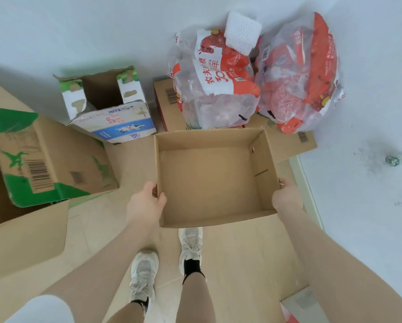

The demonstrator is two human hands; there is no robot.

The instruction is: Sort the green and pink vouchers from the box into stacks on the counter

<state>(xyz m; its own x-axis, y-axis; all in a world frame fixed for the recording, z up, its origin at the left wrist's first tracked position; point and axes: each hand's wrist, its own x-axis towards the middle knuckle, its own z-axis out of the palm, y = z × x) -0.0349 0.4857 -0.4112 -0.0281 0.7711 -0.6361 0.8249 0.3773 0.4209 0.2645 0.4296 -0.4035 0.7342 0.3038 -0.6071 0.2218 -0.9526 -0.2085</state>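
A shallow brown cardboard box (pixel 215 180) is held above the tiled floor in front of me, its open top facing up. Its inside shows bare cardboard; no green or pink vouchers are visible in it. My left hand (pixel 146 202) grips the box's left wall near the front corner, thumb over the rim. My right hand (pixel 286 197) grips the right wall, fingers curled over the edge. No counter is in view.
A large green-printed carton (pixel 44 164) stands at the left, a torn blue-and-white carton (pixel 111 108) behind it. Two plastic bags of red packaging (pixel 218 78) sit on flat cartons by the white wall (pixel 358 159). My feet (pixel 167 264) stand below the box.
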